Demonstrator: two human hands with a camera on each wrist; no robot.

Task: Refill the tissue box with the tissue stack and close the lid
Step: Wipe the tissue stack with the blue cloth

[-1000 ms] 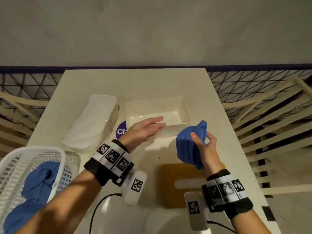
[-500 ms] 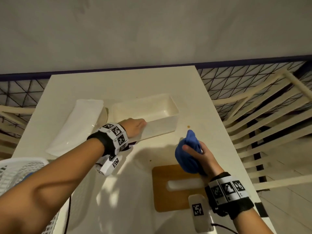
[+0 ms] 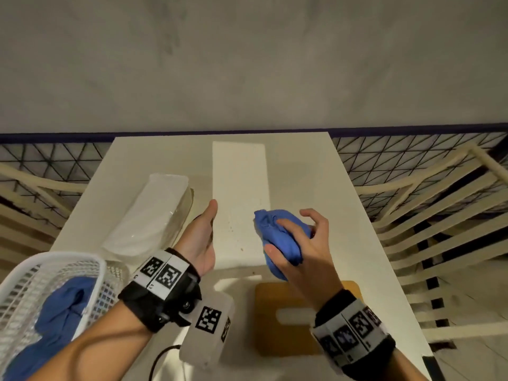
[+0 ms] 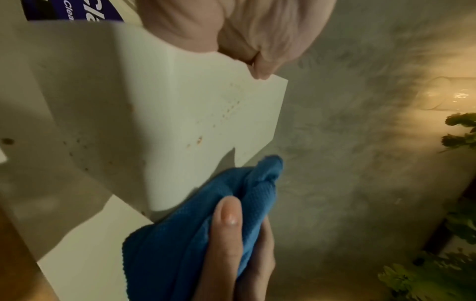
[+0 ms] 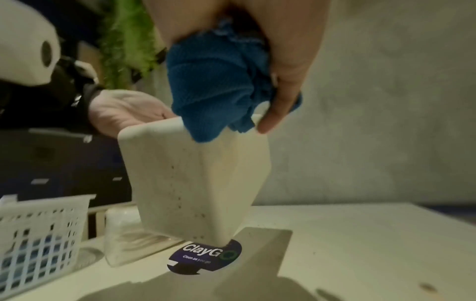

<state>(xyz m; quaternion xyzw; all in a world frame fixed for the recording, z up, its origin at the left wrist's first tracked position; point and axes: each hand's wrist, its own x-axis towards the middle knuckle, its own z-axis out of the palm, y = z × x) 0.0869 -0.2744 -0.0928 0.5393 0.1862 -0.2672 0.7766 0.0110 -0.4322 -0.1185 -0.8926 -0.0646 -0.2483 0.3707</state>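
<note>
Head: my left hand (image 3: 199, 237) grips the upended tissue box (image 3: 239, 199) by its side; my right hand (image 3: 299, 243) clutches a blue cloth (image 3: 277, 237) against it; tissue stack (image 3: 154, 215) lies left.
Left wrist: fingers (image 4: 260, 61) curl over the box rim.
Right wrist: box stands on a purple sticker (image 5: 206, 256).

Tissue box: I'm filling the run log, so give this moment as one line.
left hand: holds tissue box on end | right hand: presses blue cloth on box | tissue stack: on table | lid: off

Tissue box (image 3: 239, 199) interior out of sight; basket (image 3: 52, 273) cut off at left edge.
</note>
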